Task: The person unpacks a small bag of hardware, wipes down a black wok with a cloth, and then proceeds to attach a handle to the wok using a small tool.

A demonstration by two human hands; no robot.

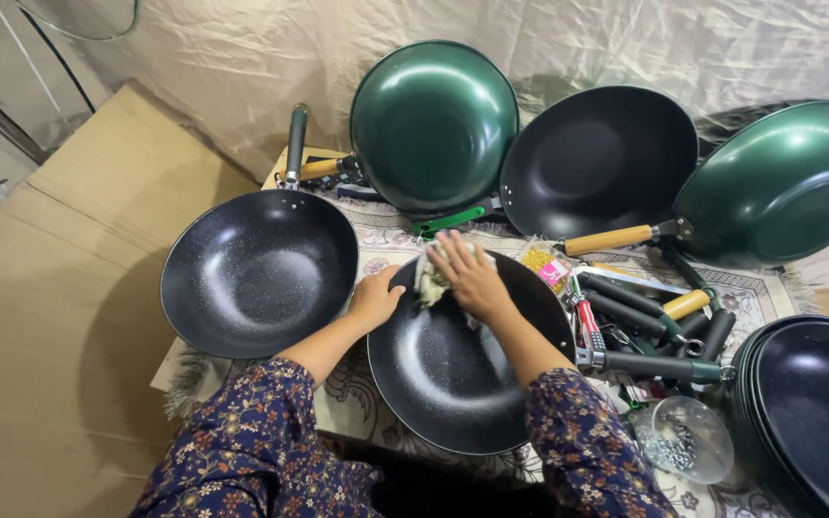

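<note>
A black speckled pan [448,379] lies in front of me on a patterned mat [390,230]. My left hand [376,297] grips its left rim. My right hand [469,276] presses a pale crumpled cloth [430,275] against the pan's far inner wall. The pan's dark handle [659,365] sticks out to the right.
Another black pan [259,271] sits to the left. Two green pans [434,125] [781,184] and a black pan [597,161] lean against the back sheet. Loose handles [664,307], a red-handled screwdriver [587,321], a clear bowl of screws [685,438] and stacked pans [813,412] lie right. Cardboard [50,288] lies left.
</note>
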